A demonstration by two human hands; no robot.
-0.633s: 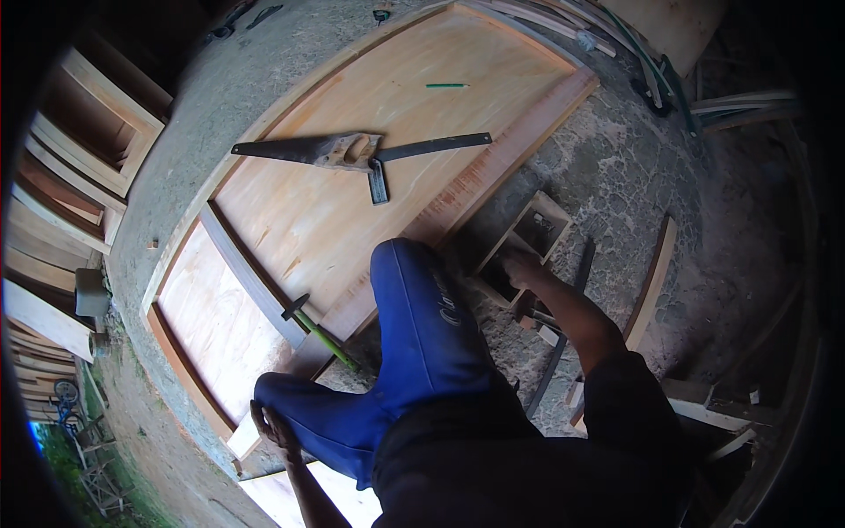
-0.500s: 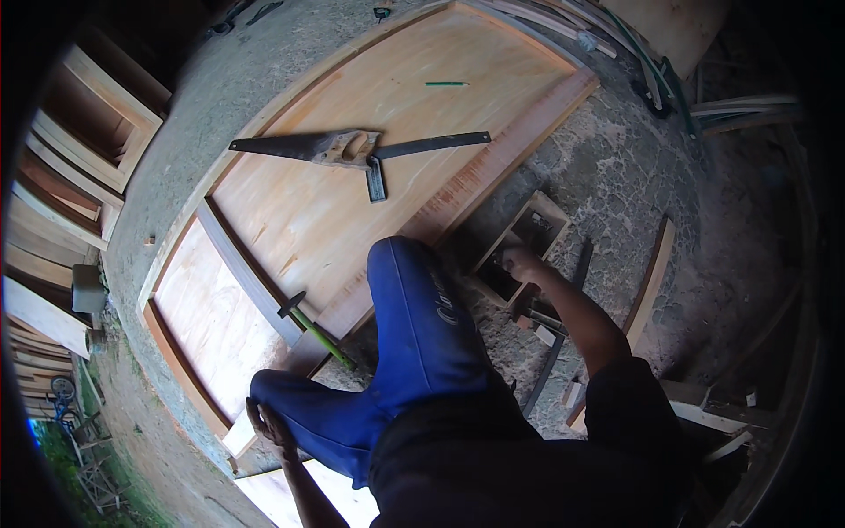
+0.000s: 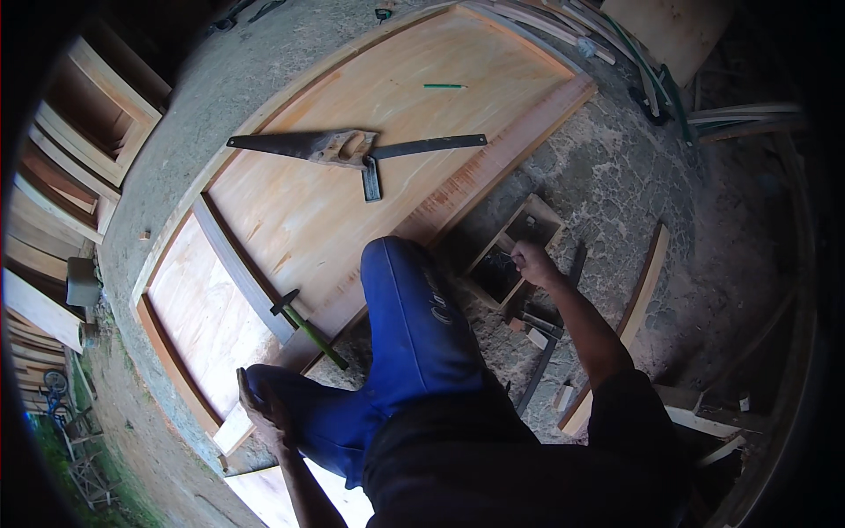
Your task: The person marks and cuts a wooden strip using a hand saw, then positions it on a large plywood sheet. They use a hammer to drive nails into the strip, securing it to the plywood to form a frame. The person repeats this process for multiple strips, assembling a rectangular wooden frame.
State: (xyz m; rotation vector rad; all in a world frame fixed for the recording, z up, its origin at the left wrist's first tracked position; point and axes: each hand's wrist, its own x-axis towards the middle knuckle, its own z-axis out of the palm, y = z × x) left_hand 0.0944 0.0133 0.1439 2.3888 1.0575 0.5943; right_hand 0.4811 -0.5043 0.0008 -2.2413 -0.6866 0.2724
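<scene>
My right hand (image 3: 533, 263) is over an open wooden box (image 3: 550, 218) with compartments, its fingers pinched together. Whatever they hold, if anything, is too small to make out. Small dark items lie in the box. At my left knee, my left hand (image 3: 267, 415) rests with its fingers stretched out, holding nothing I can see. A green-handled hammer (image 3: 308, 328) lies across the framed wooden panel (image 3: 352, 202) in front of me. Farther up the panel are a handsaw (image 3: 299, 146), a try square (image 3: 414, 150) against its handle, and a green pencil (image 3: 445, 86).
A long wooden strip (image 3: 635, 326) and a dark bar (image 3: 546, 361) lie on the rough floor at my right, with wood offcuts (image 3: 537, 337) near the box. Wooden frames (image 3: 106, 106) stand stacked at the left. More strips (image 3: 739, 114) lie at the far right.
My right hand has lifted slightly out of the box, its fingers now drawn together. My left hand has shifted a little on the knee, and the view has moved slightly.
</scene>
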